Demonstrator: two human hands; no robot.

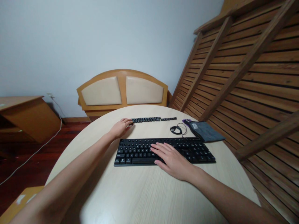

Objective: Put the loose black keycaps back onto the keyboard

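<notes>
A black keyboard (140, 160) lies flat on the round pale table, its long side towards me. My right hand (171, 160) rests palm down over the keys right of the middle, fingers stretched out. Beyond the keyboard, loose black keycaps (146, 119) are laid out in rows, with a shorter strip of them (168, 119) to the right. At the left end of these rows is my left hand (121, 127), its fingers bent together around a small dark keycap (131, 123). The fingertips partly hide it.
A coiled black cable (177, 129) runs to the keyboard's back edge. Beside it lies a grey cloth (207, 131) with a purple edge. Wooden slats (257, 71) lean on the right. A padded headboard (122, 90) stands behind the table (149, 196), a wooden desk (28, 115) to the left.
</notes>
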